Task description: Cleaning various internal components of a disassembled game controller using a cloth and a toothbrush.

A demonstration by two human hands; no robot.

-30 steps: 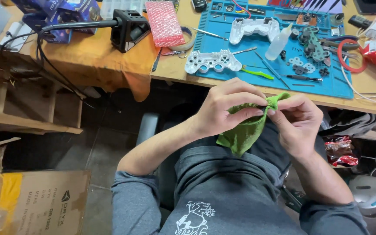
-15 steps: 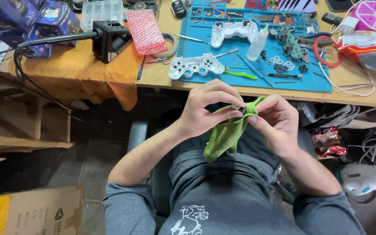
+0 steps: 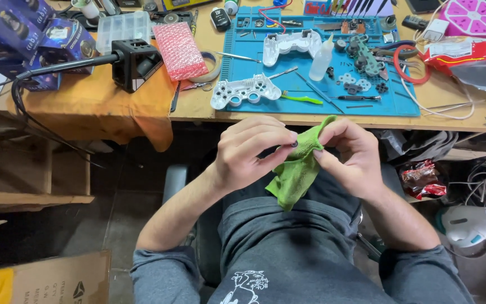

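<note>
A green cloth hangs between both my hands over my lap, in front of the desk edge. My left hand pinches a small dark part against the cloth with its fingertips. Wrapped in the cloth's upper end, my right hand grips it from the other side. On the blue work mat above lie a clear controller front shell, a white controller shell, a white squeeze bottle and a green toothbrush.
A black camera box on an arm and pink bubble wrap sit on the orange-covered desk at left, near blue boxes. Tools, red pliers and small parts crowd the mat. A cardboard box stands on the floor.
The view has shifted so the desk sits lower in frame. My hands stay together on the green cloth, working the small dark part with slight finger shifts.
</note>
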